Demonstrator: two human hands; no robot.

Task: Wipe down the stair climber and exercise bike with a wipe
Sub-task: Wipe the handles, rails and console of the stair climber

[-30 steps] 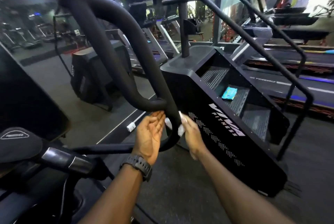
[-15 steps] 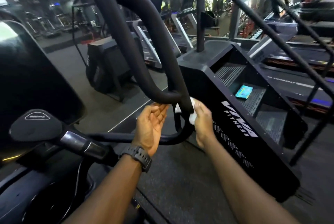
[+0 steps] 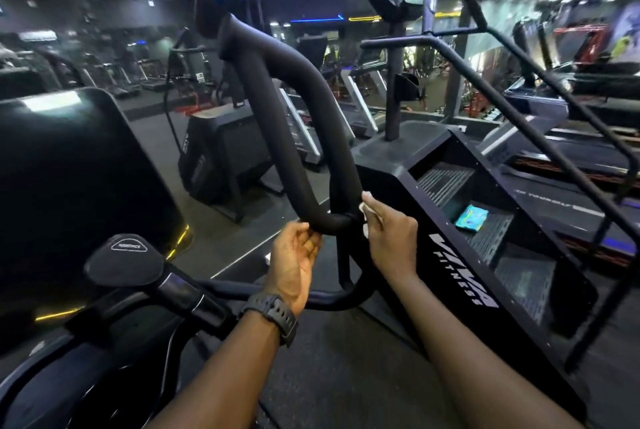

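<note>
Two hands work at the low bend of the bike's padded handlebar.

The right hand (image 3: pixel 391 238) pinches a small white wipe (image 3: pixel 365 206) against the exercise bike handlebar (image 3: pixel 294 137), right at its bottom curve. The left hand (image 3: pixel 294 262) is loosely spread, palm up, with its fingertips touching the underside of the same bend. It wears a black watch (image 3: pixel 273 316). The stair climber (image 3: pixel 467 255) stands just to the right, very near the bar, with only a thin gap of floor between them. Its side says "VIVA FITNESS" in white. A blue wipe packet (image 3: pixel 471 218) lies on one of its steps. More open floor (image 3: pixel 152 137) lies to the left, past the bike.
</note>
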